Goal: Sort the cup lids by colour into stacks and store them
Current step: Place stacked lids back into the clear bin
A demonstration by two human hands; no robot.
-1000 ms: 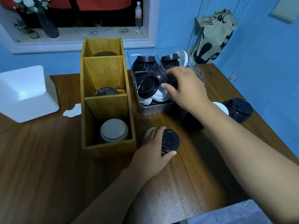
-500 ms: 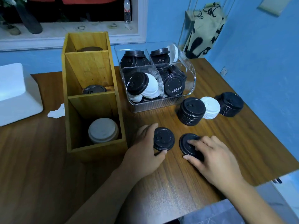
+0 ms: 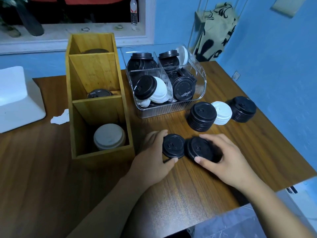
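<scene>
Lower centre of frame: the left hand (image 3: 151, 163) gripped a round black plastic cup lid (image 3: 173, 146), thumb at its near edge and fingers curled round its far edge. The right hand (image 3: 229, 162) gripped a second round black plastic lid (image 3: 199, 148) in the same manner. The two lids lay edge to edge, apparently touching, low over the brown wood-grain table (image 3: 103, 189). Each bore a raised rim and an embossed mark on top.

Centre left: a tall yellow wooden organiser (image 3: 101, 156) with three compartments stood on the table. The nearest compartment held a stack of white lids (image 3: 109, 136), the middle one a dark lid (image 3: 99, 94), and the farthest another dark lid (image 3: 95, 51).

Centre right: three stacks stood in a row, a black stack (image 3: 202, 115), a lower white stack (image 3: 222, 112) touching it, and a further black stack (image 3: 242, 109).

Upper centre: a clear ribbed plastic bin (image 3: 164, 112) with dividers held unsorted black and white lids, several tilted on edge.

Left edge: a white foam block (image 3: 17, 100) and a torn white paper scrap (image 3: 60, 118) lay on the table.
</scene>
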